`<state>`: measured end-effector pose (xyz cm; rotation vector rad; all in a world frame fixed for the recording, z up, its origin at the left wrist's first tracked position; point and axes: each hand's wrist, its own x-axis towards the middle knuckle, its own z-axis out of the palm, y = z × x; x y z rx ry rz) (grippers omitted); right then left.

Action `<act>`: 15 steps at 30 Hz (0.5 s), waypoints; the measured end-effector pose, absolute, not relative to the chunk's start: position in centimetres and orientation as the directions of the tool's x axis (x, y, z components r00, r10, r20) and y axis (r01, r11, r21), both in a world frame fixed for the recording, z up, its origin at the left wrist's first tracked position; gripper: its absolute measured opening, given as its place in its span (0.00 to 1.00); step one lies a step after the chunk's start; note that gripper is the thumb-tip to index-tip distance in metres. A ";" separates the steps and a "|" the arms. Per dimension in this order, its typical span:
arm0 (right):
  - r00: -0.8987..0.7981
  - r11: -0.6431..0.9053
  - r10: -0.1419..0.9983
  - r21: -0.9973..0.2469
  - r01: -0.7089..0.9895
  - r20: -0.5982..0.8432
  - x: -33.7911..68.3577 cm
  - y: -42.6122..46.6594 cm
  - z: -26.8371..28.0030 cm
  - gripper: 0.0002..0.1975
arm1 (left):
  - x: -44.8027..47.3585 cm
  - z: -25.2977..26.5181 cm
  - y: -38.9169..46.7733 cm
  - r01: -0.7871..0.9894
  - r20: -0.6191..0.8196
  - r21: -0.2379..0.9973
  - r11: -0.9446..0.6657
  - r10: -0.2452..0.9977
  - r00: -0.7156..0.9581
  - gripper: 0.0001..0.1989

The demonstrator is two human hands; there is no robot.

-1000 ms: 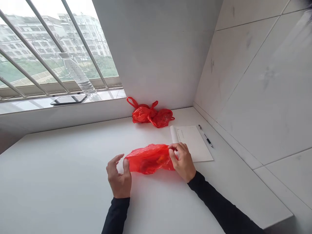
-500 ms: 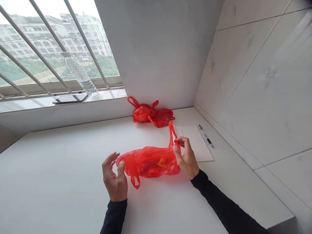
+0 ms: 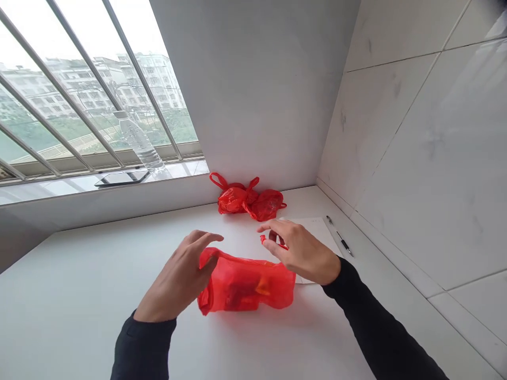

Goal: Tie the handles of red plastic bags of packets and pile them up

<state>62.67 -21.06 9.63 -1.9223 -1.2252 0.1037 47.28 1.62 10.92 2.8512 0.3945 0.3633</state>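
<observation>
A thin red plastic bag (image 3: 245, 287) is in front of me, with dark red and orange shapes showing dimly through it. My left hand (image 3: 178, 277) is at its upper left corner, thumb against the plastic and index finger stretched out above it. My right hand (image 3: 297, 248) is over the upper right end, fingers curled round the bag's red handle, whose tip sticks out beside the thumb. The bag's upper edge runs fairly straight between both hands. What exactly lies inside cannot be made out.
Two knotted red plastic bags (image 3: 241, 200) sit against the back wall. A sheet of paper (image 3: 317, 229) lies partly behind my right hand, a black pen (image 3: 339, 237) beside it. On the windowsill are a water bottle (image 3: 140, 142) and a dark flat device (image 3: 122, 179).
Both hands have turned palm-down over the bag. The right hand has moved left with the handle, and the bag's hanging left handle has been drawn up out of sight. The view has tilted up.
</observation>
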 end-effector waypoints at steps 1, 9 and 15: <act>0.576 -0.166 0.711 -0.700 0.695 0.403 62.8 -21.4 10.1 0.11 | 46.9 11.2 1.8 0.269 0.254 0.252 -0.930 0.332 0.909 0.17; 0.751 -0.208 0.312 -0.729 0.652 0.582 63.9 -24.4 12.3 0.10 | 44.5 12.4 2.9 0.398 0.104 0.484 -0.779 0.503 0.858 0.16; 0.584 -0.157 0.462 -0.586 0.795 0.668 60.7 -24.1 13.2 0.08 | 44.6 12.2 1.8 0.189 -0.089 0.559 -0.807 0.168 0.982 0.20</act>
